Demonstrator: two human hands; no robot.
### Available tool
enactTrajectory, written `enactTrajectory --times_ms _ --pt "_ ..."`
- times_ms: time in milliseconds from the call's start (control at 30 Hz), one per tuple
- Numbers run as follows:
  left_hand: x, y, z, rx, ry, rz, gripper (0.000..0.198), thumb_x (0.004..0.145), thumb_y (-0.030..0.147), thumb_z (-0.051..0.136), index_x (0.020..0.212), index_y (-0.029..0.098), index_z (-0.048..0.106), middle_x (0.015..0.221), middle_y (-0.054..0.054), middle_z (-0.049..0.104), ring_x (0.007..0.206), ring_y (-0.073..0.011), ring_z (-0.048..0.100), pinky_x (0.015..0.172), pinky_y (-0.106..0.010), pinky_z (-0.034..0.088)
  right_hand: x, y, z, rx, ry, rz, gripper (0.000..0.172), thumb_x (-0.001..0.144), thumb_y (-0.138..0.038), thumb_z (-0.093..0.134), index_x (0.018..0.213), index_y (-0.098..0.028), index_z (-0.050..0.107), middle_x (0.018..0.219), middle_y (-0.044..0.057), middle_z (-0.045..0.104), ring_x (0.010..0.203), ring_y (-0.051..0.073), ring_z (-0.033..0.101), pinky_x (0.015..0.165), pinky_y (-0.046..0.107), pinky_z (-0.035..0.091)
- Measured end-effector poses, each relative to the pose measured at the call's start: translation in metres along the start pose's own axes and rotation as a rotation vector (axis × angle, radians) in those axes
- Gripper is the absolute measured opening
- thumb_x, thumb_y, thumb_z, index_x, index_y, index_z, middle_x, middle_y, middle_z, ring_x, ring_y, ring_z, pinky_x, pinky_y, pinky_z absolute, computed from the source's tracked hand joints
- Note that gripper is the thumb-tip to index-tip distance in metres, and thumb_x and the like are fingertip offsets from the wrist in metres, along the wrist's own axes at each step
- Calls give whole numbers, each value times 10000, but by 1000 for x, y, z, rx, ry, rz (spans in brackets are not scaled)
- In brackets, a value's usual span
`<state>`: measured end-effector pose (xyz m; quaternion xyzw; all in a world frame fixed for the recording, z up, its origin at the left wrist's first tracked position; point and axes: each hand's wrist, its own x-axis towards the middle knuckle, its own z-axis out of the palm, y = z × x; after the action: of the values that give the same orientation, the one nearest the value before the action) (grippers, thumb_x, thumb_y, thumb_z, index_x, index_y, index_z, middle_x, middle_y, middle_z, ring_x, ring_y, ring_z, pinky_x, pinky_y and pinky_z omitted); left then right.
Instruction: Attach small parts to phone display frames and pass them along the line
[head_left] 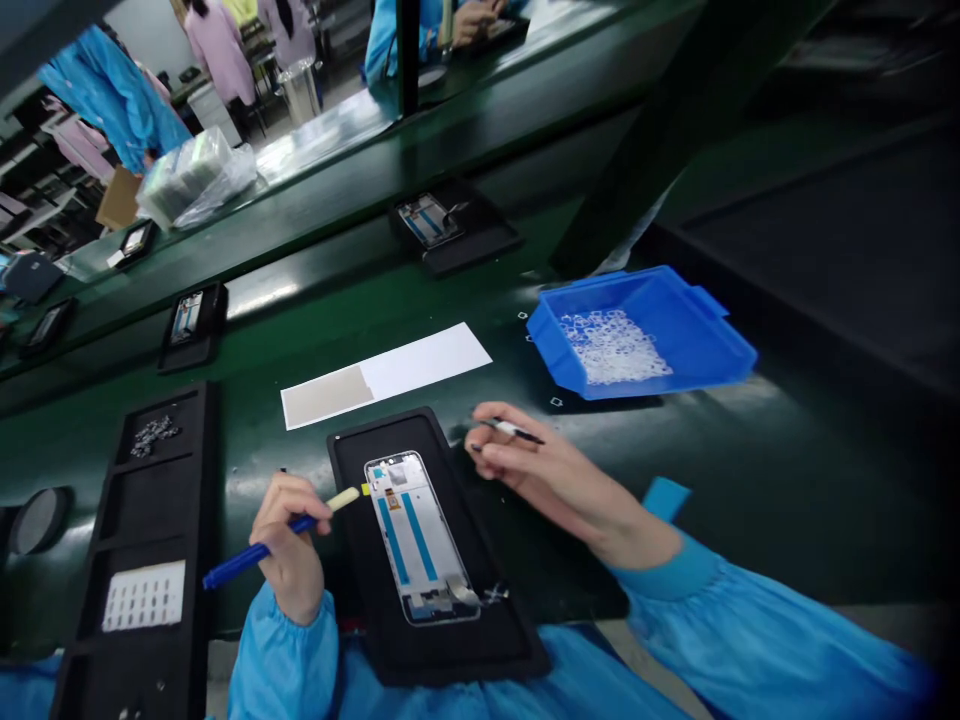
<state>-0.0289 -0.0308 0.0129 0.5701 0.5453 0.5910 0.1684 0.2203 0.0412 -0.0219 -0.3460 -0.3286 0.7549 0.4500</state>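
My left hand (289, 530) is closed around a blue pen-shaped stick (259, 555) with a cream tip, which points toward the phone's upper left edge. A phone body (444, 525), back open with two blue strips and a flex cable showing, lies on a black tray (450, 655) before me. A small yellow tab (367, 490) sticks out at its left side. To the right of the tray, my right hand (547, 470) pinches a slim black-and-white tool (517, 431), its exact kind unclear. That hand is apart from the phone.
A blue bin (697, 340) of small clear rings stands at back right, with a few loose pieces beside it. Beyond the tray lies a white card (427, 362). A black compartment tray (142, 510) with small parts is at left. More phones on trays (472, 230) sit farther back.
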Motion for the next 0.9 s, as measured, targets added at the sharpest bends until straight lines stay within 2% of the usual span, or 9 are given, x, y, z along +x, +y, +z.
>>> enactTrajectory --times_ms 100,167,267,433,600,733,900 --pt "1 17 9 9 -37 60 260 981 295 547 756 167 570 845 -20 598 755 -134 619 673 -233 527 9 15 32 277 -85 171 537 623 -300 965 1000 -209 593 808 -16 607 675 109 552 580 166 479" --pt "-2 22 14 9 -43 72 77 925 185 625 876 182 565 971 -19 623 844 -131 652 770 -236 556 12 26 46 379 -104 239 543 608 -280 981 997 -207 609 802 -21 603 664 97 551 572 153 478" --pt "-9 20 16 -12 -28 109 117 925 106 603 978 205 568 978 -3 655 898 -113 663 827 -215 564 15 38 58 449 -102 304 549 597 -254 990 1002 -203 622 794 -19 597 670 98 558 566 149 481" --pt "-15 13 16 35 -88 207 134 911 77 624 978 189 597 959 -11 699 916 -112 679 851 -193 565 14 45 64 470 -95 344 557 585 -265 995 1001 -193 633 767 -17 588 657 105 559 576 158 491" --pt "-14 12 17 71 -87 237 118 908 80 625 964 182 606 942 -31 710 881 -142 697 799 -227 592 13 47 67 428 -101 319 554 618 -296 980 1024 -195 618 779 -7 602 668 111 565 591 161 489" --pt "-15 10 17 33 -49 179 115 904 95 636 958 193 609 941 -26 707 898 -143 693 819 -233 587 10 45 69 325 -92 235 564 641 -359 963 1035 -208 590 815 -2 616 696 128 579 597 180 494" --pt "-15 6 16 -21 28 21 53 928 148 614 938 192 589 918 -27 697 903 -139 687 811 -225 584 4 36 72 8 -85 -25 500 734 -399 880 1048 -229 530 1016 48 645 919 208 619 827 311 534"
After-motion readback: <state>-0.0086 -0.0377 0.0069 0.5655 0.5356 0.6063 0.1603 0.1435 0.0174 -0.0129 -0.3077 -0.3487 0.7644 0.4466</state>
